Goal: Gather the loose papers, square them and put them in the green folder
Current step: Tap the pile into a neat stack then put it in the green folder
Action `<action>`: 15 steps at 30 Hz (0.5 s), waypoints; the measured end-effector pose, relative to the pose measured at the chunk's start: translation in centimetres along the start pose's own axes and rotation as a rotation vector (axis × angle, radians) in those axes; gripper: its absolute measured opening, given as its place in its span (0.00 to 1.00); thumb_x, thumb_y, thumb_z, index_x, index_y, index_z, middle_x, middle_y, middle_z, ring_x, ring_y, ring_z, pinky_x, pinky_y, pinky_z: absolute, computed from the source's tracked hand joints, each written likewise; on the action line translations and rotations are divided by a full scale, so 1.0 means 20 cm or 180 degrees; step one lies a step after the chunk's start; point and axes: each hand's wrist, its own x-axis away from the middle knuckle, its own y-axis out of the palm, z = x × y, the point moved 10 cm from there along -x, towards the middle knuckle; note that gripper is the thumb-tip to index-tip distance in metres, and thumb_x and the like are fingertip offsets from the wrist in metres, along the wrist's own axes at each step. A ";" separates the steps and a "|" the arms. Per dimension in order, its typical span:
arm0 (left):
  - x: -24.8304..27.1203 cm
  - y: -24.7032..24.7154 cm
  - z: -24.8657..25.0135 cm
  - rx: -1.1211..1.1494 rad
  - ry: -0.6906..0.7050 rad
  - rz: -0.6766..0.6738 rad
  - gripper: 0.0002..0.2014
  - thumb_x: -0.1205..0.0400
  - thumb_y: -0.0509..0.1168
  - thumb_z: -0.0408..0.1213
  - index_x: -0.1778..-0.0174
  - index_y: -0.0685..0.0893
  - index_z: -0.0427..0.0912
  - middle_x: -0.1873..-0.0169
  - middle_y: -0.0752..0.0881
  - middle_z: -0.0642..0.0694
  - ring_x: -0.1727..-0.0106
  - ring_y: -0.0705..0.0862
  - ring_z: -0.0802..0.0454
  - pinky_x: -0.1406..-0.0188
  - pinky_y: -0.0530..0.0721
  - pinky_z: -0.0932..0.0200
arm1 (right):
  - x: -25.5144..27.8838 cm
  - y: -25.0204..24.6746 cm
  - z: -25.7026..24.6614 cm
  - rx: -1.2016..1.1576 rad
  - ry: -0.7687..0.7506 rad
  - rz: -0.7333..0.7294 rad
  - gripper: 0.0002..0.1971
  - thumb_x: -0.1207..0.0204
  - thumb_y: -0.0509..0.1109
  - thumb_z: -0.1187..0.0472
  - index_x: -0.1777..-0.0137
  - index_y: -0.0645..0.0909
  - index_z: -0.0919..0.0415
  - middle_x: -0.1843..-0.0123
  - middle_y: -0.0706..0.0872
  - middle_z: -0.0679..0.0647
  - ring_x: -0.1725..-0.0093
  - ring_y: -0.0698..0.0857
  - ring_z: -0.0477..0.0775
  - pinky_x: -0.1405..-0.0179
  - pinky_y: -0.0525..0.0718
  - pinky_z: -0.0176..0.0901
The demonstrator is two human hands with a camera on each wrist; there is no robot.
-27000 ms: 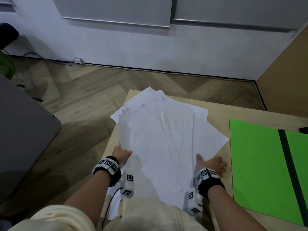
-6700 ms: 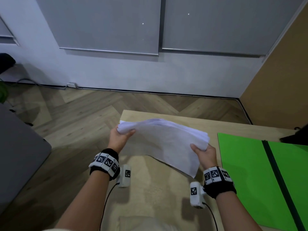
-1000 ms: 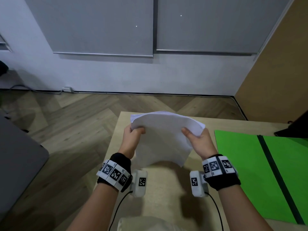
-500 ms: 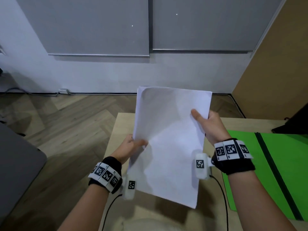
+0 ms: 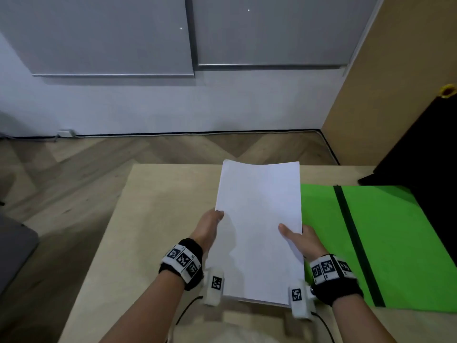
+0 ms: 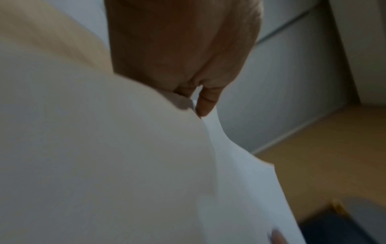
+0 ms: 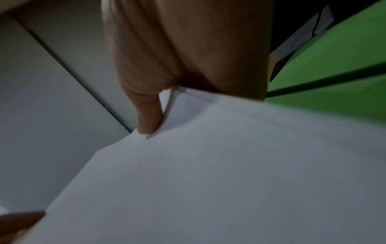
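Observation:
The white paper stack [image 5: 259, 219] is squared and held upright-tilted, its lower short edge down near the front of the wooden table [image 5: 153, 219]. My left hand [image 5: 210, 226] grips its left long edge, thumb on the near face [image 6: 205, 104]. My right hand [image 5: 299, 237] grips the right long edge with the thumb [image 7: 149, 115] laid across the top sheet [image 7: 208, 181]. The green folder [image 5: 395, 243] lies open and flat on the table just right of the stack, a black spine strip [image 5: 356, 243] down its middle.
A black object [image 5: 425, 169] with a yellow ring stands at the table's far right, beside a tan cabinet side [image 5: 395, 70]. Wooden floor [image 5: 61, 181] lies left of and beyond the table. A grey surface [image 5: 12, 243] sits at the left edge.
The stack has come down from chest height toward the table and shifted right, closer to the folder. Both hands slid lower along its long edges and still hold it.

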 end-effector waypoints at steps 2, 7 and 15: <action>-0.04 0.17 -0.07 0.0155 0.0044 0.0052 0.19 0.32 0.56 0.33 0.48 0.82 0.36 0.54 0.87 0.43 0.54 0.85 0.46 0.56 0.83 0.57 | -0.03 -0.20 0.04 0.0196 0.0029 0.0218 0.45 0.40 0.81 0.44 0.27 0.71 0.67 0.26 0.76 0.53 0.26 0.75 0.56 0.25 0.70 0.60; -0.24 0.46 -0.38 -0.0001 -0.0404 0.0028 0.32 0.43 0.64 0.41 0.42 0.80 0.33 0.34 0.82 0.32 0.31 0.76 0.30 0.25 0.70 0.38 | -0.06 -0.54 0.17 -0.0249 0.0590 0.0071 0.39 0.25 0.73 0.59 0.20 0.58 0.68 0.20 0.68 0.60 0.21 0.69 0.60 0.26 0.67 0.50; -0.28 0.69 -0.59 -0.1458 -0.0727 0.0609 0.07 0.24 0.61 0.29 0.61 0.81 0.27 0.69 0.83 0.32 0.68 0.76 0.44 0.67 0.77 0.53 | -0.11 -1.01 0.20 0.0382 0.0252 0.0472 0.34 0.24 0.70 0.69 0.20 0.60 0.66 0.18 0.64 0.58 0.19 0.64 0.60 0.21 0.58 0.53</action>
